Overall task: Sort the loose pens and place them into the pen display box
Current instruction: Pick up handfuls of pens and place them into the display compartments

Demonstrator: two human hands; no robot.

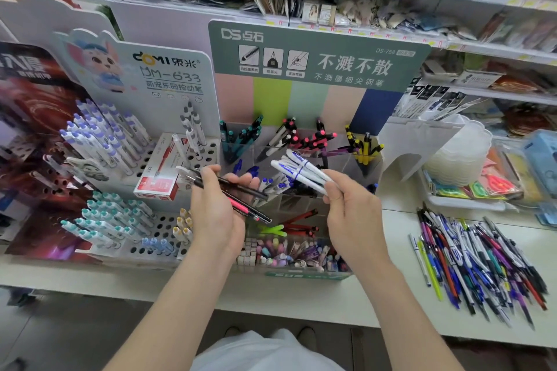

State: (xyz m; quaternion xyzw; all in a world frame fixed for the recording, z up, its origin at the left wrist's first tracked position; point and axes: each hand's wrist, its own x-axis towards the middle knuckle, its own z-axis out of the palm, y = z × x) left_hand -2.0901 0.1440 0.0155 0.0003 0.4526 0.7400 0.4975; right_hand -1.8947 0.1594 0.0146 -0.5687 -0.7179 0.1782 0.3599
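- The white-and-blue pens (pixel 301 170) are fanned out in a small bundle above the middle of the pen display box (pixel 301 275), tips pointing up and left.
- The right hand (pixel 352 214) pinches their lower ends between thumb and fingertips. The grip looks light, so the fan could slip apart.
- Just beneath them, a compartment (pixel 275 185) already holds what seem to be matching white pens with blue caps, so that is probably their slot.
- To do this step well, square the bundle first so the barrels lie parallel, then tilt it down and feed the ends in together, not one pen at a time.
- The left hand (pixel 215 211) grips a few dark pens (pixel 238 190), one with pink accents, its thumb curled over them. It is best kept clear of the opening until the white ones are seated.
- Further rows hold teal, pink-tipped and yellow pens, each colour apart.
- The loose pens (pixel 479 265) still to sort lie heaped on the shelf (pixel 301 298), well to the right.
- A Domi pen stand (pixel 135 144) stands just left of the box.
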